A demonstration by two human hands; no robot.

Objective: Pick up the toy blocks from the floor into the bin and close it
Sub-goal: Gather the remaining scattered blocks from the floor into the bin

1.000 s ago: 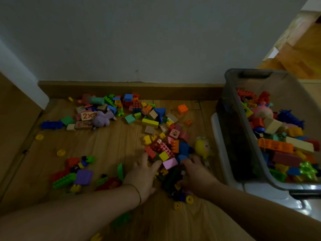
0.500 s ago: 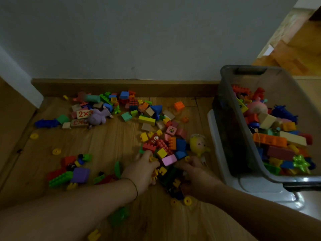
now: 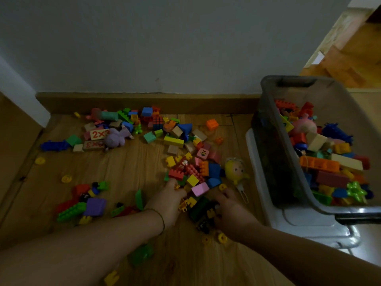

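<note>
Red "2×3" on a pale block [image 3: 99, 134] at far left of the floor scatter, just below it a second number block [image 3: 93, 144] lying upside down, its red figures apparently "3×3", not sure

Two hands of mine, left hand [image 3: 168, 203] and right hand [image 3: 228, 211]; one bin [image 3: 274, 145] to their right; one yellow doll [image 3: 234, 169] beyond my right fingers; blocks [image 3: 174, 141] too many to count
</note>
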